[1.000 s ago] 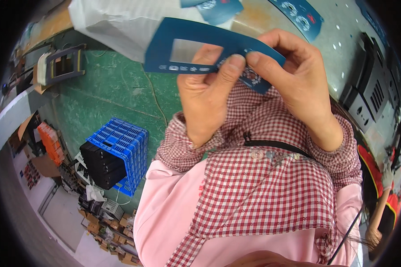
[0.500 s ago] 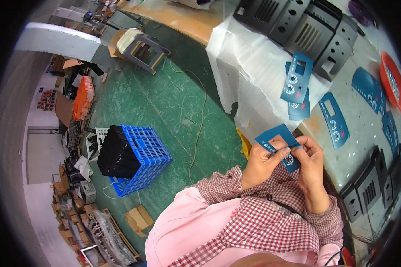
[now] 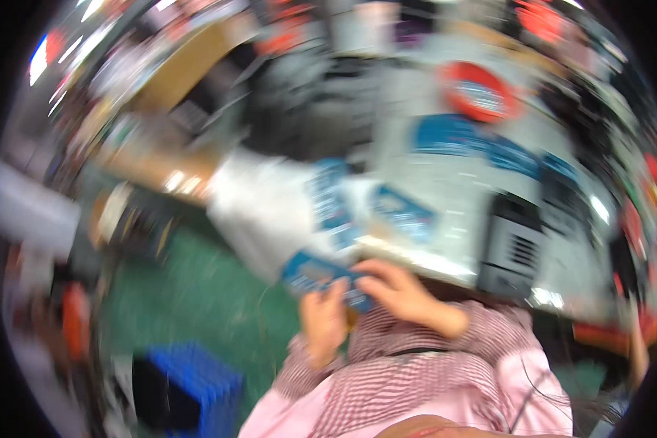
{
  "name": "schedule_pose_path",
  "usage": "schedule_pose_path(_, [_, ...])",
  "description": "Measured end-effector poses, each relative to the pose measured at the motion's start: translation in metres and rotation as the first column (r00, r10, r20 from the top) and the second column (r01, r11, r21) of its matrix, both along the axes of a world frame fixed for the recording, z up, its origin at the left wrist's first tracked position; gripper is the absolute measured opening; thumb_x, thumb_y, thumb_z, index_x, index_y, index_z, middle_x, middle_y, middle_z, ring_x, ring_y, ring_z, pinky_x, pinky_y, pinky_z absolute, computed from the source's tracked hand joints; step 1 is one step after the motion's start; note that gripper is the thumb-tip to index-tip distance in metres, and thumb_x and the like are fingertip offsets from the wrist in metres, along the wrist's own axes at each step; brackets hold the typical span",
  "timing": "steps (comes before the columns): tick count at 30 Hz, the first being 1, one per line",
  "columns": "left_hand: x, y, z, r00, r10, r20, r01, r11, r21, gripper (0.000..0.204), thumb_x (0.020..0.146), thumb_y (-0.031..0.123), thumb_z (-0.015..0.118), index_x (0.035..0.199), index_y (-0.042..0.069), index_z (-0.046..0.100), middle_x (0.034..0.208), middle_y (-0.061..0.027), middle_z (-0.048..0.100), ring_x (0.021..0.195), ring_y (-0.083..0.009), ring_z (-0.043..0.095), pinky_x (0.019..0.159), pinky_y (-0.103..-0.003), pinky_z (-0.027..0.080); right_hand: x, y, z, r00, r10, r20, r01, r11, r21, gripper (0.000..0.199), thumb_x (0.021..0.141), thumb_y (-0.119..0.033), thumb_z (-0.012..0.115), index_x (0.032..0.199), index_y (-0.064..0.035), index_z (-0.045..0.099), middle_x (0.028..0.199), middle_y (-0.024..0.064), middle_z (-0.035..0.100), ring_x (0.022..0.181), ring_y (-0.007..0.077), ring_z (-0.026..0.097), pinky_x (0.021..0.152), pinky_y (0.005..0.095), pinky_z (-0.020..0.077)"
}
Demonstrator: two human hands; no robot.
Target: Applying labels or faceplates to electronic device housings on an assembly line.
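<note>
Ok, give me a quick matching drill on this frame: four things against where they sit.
Things:
1. blue panel
2. blue crate
3. red disc
4. dark housing

Places:
A. far on the bench, top right
B. on the green floor, lower left
C. held in both hands
D. bench edge, right of the hands

Pairs: 1-C, 2-B, 3-A, 4-D

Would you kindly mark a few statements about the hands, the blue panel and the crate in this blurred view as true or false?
1. Both hands hold the flat blue plastic panel. True: left hand and right hand grip it.
2. The blue plastic crate sits on the bench. False: it stands on the green floor, lower left.
3. The sleeves are checked red and white. True.
4. The right hand is empty. False: it grips the panel.
</note>
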State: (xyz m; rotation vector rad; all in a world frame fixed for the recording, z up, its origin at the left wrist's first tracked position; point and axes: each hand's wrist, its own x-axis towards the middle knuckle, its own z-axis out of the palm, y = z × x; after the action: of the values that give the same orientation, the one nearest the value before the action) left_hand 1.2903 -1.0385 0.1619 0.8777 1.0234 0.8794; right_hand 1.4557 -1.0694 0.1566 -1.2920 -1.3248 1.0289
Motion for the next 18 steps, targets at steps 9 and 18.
schedule_pose_path(9, [0.011,0.021,-0.025,0.832,-0.294,0.471,0.351,0.935,-0.037,0.042,0.101,0.031,0.052,0.129,-0.001,0.052,0.127,-0.0106,0.058,0.117,-0.0213,0.055,0.102,-0.04,0.042,0.03,0.01,-0.021,0.855,0.165,-0.492,-0.209,0.977,-0.036,0.036,0.087,-0.008,0.052,0.12,0.0029,0.06,0.101,0.0073,0.064,0.083,0.0133,0.062,0.07,0.0274,0.0526])
schedule_pose_path(18, [0.018,0.013,-0.011,0.912,-0.252,0.324,0.317,0.933,-0.167,0.032,0.098,0.03,0.059,0.113,0.001,0.062,0.104,-0.0057,0.064,0.097,-0.0154,0.057,0.085,-0.029,0.045,0.023,-0.006,-0.002,0.998,-0.061,0.025,0.05,0.951,0.305,0.019,0.083,-0.015,0.068,0.096,-0.0016,0.069,0.086,0.0103,0.068,0.075,0.0243,0.065,0.065,0.0329,0.05])
